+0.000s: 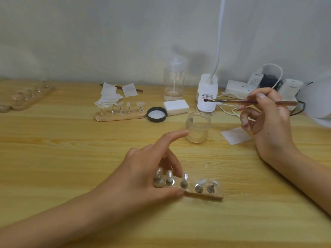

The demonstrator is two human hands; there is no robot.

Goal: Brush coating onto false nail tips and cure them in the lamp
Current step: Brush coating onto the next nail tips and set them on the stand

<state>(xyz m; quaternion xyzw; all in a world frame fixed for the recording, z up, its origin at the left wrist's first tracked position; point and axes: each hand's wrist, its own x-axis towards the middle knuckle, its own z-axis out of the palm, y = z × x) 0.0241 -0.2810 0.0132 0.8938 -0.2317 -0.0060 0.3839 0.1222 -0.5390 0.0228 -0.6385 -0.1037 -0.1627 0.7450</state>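
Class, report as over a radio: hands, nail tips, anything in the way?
Left hand grips nail-tip stand. Right hand holds brush, raised clear of tips. Open jar between the hands.

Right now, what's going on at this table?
A person is working on false nail tips at a wooden table. The left hand grips the near wooden holder, which carries five nail tips on metal stands. The right hand holds a brush in the air, its dark tip pointing left, clear of the open glass jar and of every nail tip. The jar's black lid lies farther back, beside a second holder and some wipes.
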